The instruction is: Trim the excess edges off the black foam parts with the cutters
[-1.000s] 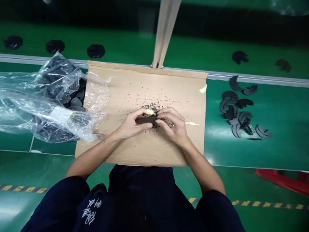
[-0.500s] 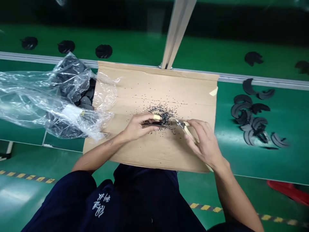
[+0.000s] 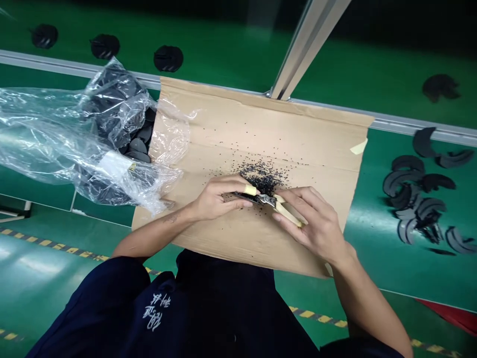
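Observation:
My left hand (image 3: 219, 198) is closed on a thin black plastic part (image 3: 242, 196), pinched between the thumb and a forefinger wrapped in yellow tape. My right hand (image 3: 316, 216) grips a pair of cutting pliers (image 3: 285, 209) with cream handles. The metal jaws meet the right end of the black part; whether they are closed on it I cannot tell. Under and behind both hands, many tiny black bits (image 3: 263, 174) lie scattered over a brown cardboard sheet (image 3: 298, 134).
Left of the cardboard lies a clear plastic bag (image 3: 122, 119) with black discs. Several curved black pieces (image 3: 406, 184) are heaped on the green table at the right. A metal post (image 3: 309, 49) rises behind the cardboard, with several black parts (image 3: 168, 58) beyond the rail.
The pliers have moved left, from a gap beside the black part to its right end. My left hand still holds the part. The whole view has shifted and tilted slightly.

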Tool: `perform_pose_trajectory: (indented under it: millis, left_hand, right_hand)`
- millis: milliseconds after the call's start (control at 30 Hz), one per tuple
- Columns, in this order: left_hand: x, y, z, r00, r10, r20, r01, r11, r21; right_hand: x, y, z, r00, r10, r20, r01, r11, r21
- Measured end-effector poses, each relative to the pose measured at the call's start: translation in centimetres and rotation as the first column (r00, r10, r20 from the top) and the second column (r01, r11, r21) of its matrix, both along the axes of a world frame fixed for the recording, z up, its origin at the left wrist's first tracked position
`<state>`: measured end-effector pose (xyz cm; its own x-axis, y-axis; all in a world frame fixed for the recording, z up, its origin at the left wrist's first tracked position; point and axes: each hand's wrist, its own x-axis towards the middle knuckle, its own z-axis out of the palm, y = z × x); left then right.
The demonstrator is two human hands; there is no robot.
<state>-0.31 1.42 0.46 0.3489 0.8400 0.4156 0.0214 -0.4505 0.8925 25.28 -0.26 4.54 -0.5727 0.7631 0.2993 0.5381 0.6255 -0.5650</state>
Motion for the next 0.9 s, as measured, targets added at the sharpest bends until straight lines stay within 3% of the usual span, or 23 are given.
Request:
perform_pose_trajectory:
  millis: [233,400,500,633,733,800,900]
  left_hand:
    - [0.0,-0.1,-0.5,0.999,-0.010,0.050,0.010,1.000,0.006]
    - [0.2,0.0,0.2,0.999,0.027,0.026,-0.027,1.000,-0.001]
    - [0.5,0.0,0.3,0.999,0.033,-0.032,-0.032,0.999,0.037]
    - [0.5,0.1,-0.1,0.986,0.078,-0.144,-0.057,0.988,0.141]
    - [0.2,0.2,-0.1,0.975,0.170,-0.146,-0.147,0.977,0.157]
    - [0.1,0.1,0.2,0.975,0.193,-0.107,-0.186,0.980,0.074]
    - [0.2,-0.3,0.5,0.989,0.146,-0.038,-0.149,0.985,-0.088]
  right_hand:
    - [0.0,0.2,0.2,0.996,0.018,0.084,-0.022,0.998,0.051]
    - [0.1,0.4,-0.3,1.000,-0.013,-0.027,0.012,0.999,-0.033]
    - [0.0,0.4,-0.4,0.991,-0.113,0.075,0.108,0.992,0.072]
    - [0.2,0.3,0.5,0.961,-0.128,0.245,0.097,0.986,0.136]
    - [0.4,0.1,0.9,0.970,-0.176,0.166,0.173,0.984,0.035]
    - [0.0,-0.2,0.5,0.972,-0.233,0.038,0.236,0.966,-0.105]
    - [-1.5,-0.6,-0.9,0.938,-0.298,-0.175,0.238,0.924,-0.300]
